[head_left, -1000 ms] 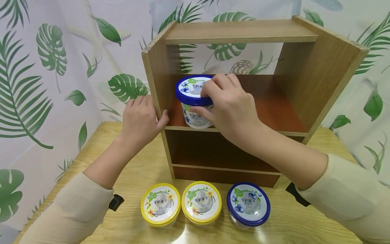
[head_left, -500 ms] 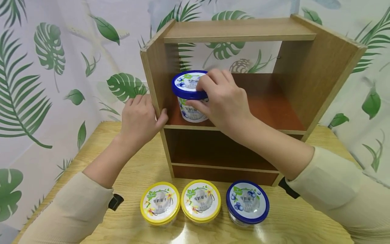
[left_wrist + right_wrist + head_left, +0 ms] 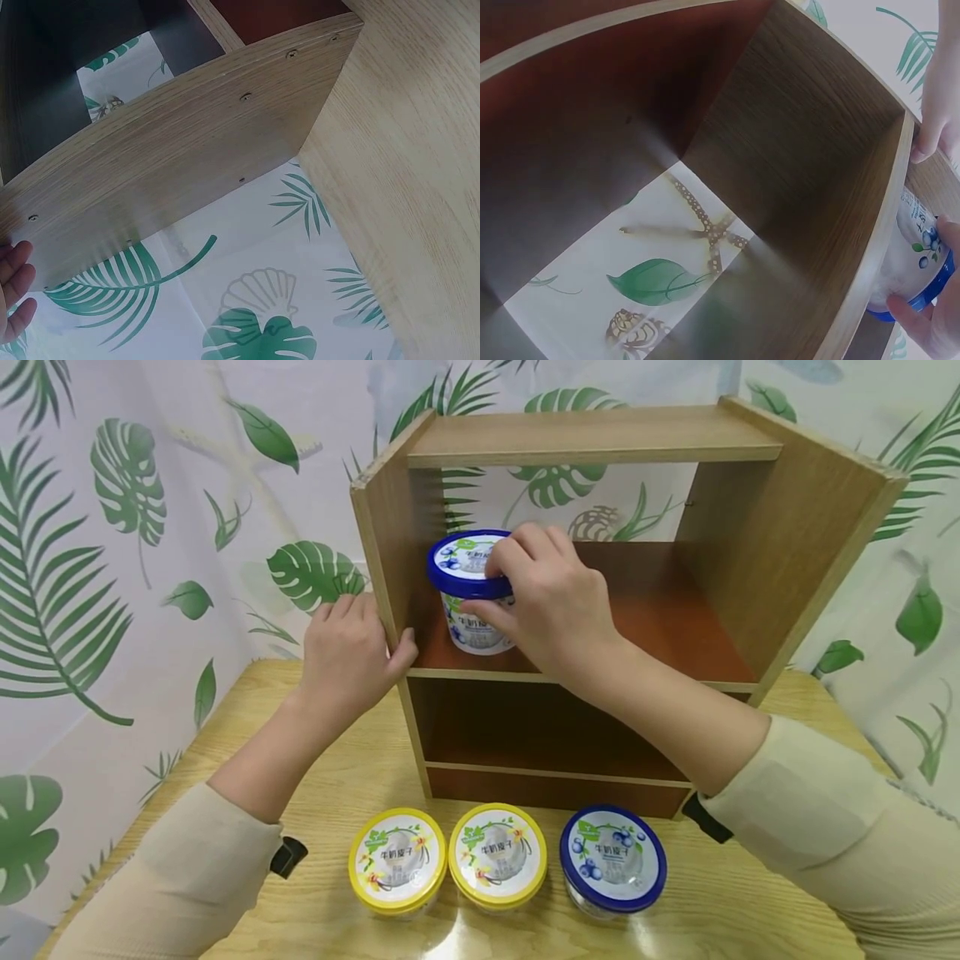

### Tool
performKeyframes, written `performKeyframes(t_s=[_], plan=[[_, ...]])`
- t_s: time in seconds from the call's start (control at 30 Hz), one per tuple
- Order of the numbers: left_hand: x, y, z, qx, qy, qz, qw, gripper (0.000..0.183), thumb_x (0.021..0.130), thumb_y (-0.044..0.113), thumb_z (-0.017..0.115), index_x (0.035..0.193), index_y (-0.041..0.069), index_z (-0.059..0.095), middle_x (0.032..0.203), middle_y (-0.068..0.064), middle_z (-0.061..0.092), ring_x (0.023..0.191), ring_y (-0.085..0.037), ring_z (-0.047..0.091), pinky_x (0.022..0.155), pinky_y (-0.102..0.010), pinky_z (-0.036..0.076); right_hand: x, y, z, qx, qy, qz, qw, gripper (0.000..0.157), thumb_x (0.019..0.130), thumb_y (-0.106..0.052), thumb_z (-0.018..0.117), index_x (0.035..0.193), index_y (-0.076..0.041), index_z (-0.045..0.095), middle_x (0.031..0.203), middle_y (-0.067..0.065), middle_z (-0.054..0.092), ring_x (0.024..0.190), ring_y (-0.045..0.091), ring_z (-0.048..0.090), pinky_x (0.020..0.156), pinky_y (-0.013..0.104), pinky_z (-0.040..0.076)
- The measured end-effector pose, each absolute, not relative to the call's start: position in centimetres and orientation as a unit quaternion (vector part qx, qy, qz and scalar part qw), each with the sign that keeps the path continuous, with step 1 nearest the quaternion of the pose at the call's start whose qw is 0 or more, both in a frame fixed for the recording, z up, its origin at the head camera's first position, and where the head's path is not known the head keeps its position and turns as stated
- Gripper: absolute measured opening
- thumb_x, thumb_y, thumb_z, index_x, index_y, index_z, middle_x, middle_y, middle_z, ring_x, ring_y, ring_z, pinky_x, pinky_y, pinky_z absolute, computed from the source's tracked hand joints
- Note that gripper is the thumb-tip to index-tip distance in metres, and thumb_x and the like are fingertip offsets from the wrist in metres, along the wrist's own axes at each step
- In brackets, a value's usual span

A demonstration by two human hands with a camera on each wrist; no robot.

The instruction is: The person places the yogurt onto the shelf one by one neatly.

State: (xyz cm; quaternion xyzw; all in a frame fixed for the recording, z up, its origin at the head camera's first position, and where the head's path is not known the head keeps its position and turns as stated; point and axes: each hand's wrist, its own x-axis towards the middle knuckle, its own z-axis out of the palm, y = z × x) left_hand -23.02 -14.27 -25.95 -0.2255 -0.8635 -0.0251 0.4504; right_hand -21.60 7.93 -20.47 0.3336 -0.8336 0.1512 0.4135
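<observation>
A paper tub with a blue lid and blueberry print [image 3: 467,631] stands upright at the left of the upper compartment of a small wooden shelf [image 3: 592,437]. My right hand [image 3: 562,606] grips it by the lid and upper side, thumb in front. The right wrist view shows this tub [image 3: 909,255] beyond a shelf board. At the shelf's left side panel, my left hand [image 3: 348,647] holds the front edge, thumb toward the inside and fingers on the outer face. Those fingertips [image 3: 19,277] appear at the left border of the left wrist view.
Two yellow-lidded tubs [image 3: 398,862] [image 3: 498,857] and another blue-lidded tub [image 3: 613,860] stand in a row on the wooden table [image 3: 315,793], before the shelf. A lower compartment [image 3: 547,731] lies under the middle board. Leaf-patterned wall covering [image 3: 195,527] surrounds the table.
My right hand has carried the tub from the compartment's front edge slightly back and left, deeper over the board. My left hand stays on the side panel.
</observation>
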Motion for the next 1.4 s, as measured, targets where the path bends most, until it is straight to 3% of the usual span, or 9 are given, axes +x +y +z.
performKeyframes(t_s=[0.37,0.67,1.1,1.4], plan=[[-23.0,-14.3,-26.0,-0.225,-0.865,-0.016,0.449,0.038,0.085,0.03,0.058,0.077,-0.006,0.054,0.065,-0.018,0.057,0.069,-0.034,0.058,0.064,-0.042,0.047,-20.9,8.6,-19.7,0.335,-0.827,0.129,0.434,0.05,0.075,-0.043,0.076,0.098,-0.001,0.063,0.099,0.015,0.064,0.1,0.03,0.057,0.066,0.043,0.055],[-23.0,-14.2,-26.1,-0.225,-0.865,-0.014,0.448,0.038,0.086,0.03,0.058,0.075,-0.006,0.054,0.064,-0.017,0.056,0.069,-0.034,0.058,0.064,-0.042,0.047,-20.1,9.3,-20.2,0.389,-0.776,0.13,0.479,0.049,0.076,-0.041,0.076,0.099,-0.001,0.061,0.091,0.014,0.065,0.086,0.028,0.06,0.053,0.033,0.052],[-23.0,-14.5,-26.4,-0.223,-0.865,-0.02,0.45,0.036,0.086,0.028,0.057,0.077,-0.007,0.054,0.065,-0.018,0.057,0.068,-0.035,0.057,0.064,-0.043,0.047,-18.7,8.9,-21.1,0.42,-0.77,0.145,0.458,0.05,0.075,-0.039,0.077,0.1,0.0,0.058,0.093,0.016,0.066,0.076,0.025,0.06,0.051,0.029,0.05],[-23.0,-14.3,-26.2,-0.222,-0.863,-0.018,0.453,0.037,0.086,0.029,0.057,0.08,-0.007,0.055,0.068,-0.019,0.059,0.071,-0.035,0.059,0.069,-0.045,0.047,-17.1,9.3,-21.3,0.448,-0.746,0.141,0.472,0.051,0.078,-0.044,0.073,0.097,0.0,0.058,0.09,0.015,0.066,0.083,0.027,0.065,0.057,0.033,0.054]])
